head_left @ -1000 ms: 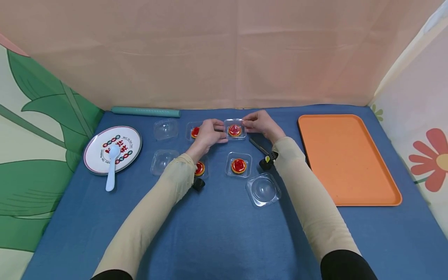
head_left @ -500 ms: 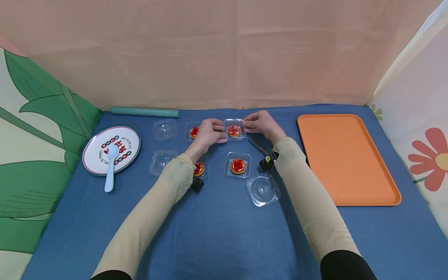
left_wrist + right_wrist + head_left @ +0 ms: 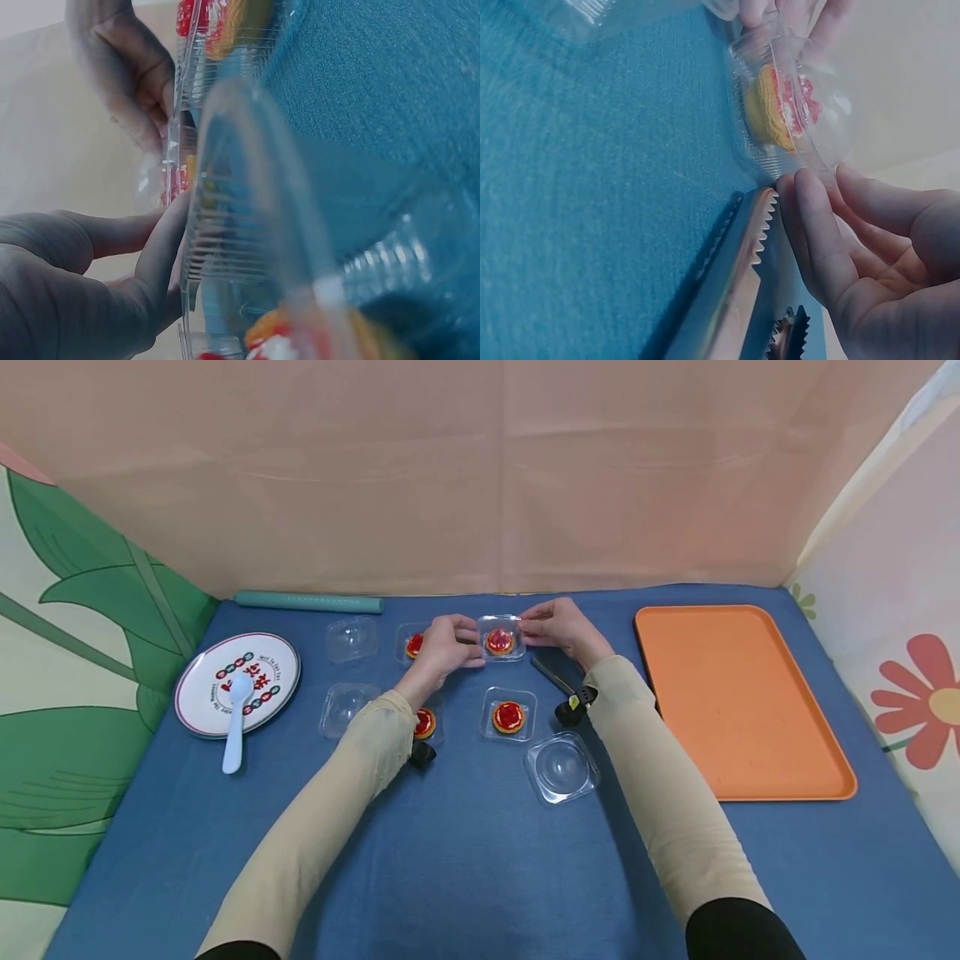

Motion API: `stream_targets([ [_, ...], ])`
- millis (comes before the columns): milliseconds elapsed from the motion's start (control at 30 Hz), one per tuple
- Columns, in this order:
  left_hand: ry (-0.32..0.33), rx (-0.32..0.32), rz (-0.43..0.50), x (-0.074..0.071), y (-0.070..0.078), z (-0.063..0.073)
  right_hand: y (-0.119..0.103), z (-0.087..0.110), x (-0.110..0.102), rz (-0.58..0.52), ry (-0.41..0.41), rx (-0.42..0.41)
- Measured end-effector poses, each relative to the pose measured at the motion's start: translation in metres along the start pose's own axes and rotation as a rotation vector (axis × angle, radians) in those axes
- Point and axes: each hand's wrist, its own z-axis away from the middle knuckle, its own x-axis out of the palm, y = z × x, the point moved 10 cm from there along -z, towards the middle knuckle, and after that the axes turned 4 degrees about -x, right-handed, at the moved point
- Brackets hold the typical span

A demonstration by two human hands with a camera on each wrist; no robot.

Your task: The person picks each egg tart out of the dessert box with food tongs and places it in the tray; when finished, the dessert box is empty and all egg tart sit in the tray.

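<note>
A small clear plastic box [image 3: 512, 622] at the back middle of the table has a domed lid over a red-topped tart [image 3: 499, 642]. The left hand [image 3: 444, 649] pinches its left edge; in the right wrist view the fingertips reach its far side. The right hand [image 3: 557, 628] pinches the right edge of that box between thumb and fingers [image 3: 817, 217]. Nearer the body, another tart [image 3: 508, 717] sits in a lidless clear base. Two more tarts in clear bases, a back tart [image 3: 414, 645] and a front tart [image 3: 424, 723], are partly hidden by the left hand and arm.
Clear domed lids lie left of the bases, a back lid [image 3: 352, 639] and a front lid [image 3: 348, 706]; another lid [image 3: 562, 767] lies at front right. Serrated tongs [image 3: 739, 285] lie beneath the right wrist. A plate [image 3: 195, 693] bears a spoon [image 3: 235, 739]. An orange tray [image 3: 750, 702] stands right, a teal rod [image 3: 307, 602] behind.
The hands stay at the same box with almost the same grip. The whole head view has shifted very slightly to the left.
</note>
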Motion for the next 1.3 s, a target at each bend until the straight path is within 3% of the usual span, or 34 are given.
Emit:
stream_targets([
  [500, 0.024, 0.024, -0.048, -0.003, -0.002, -0.001, -0.006, 0.005, -0.003, 0.024, 0.034, -0.046],
  [767, 0.029, 0.056, -0.049, -0.002, 0.004, 0.003, -0.011, 0.007, -0.006, 0.051, 0.077, -0.097],
  [1300, 0.009, 0.077, -0.032, -0.009, 0.015, 0.008, -0.022, 0.012, -0.004, 0.143, 0.086, -0.154],
])
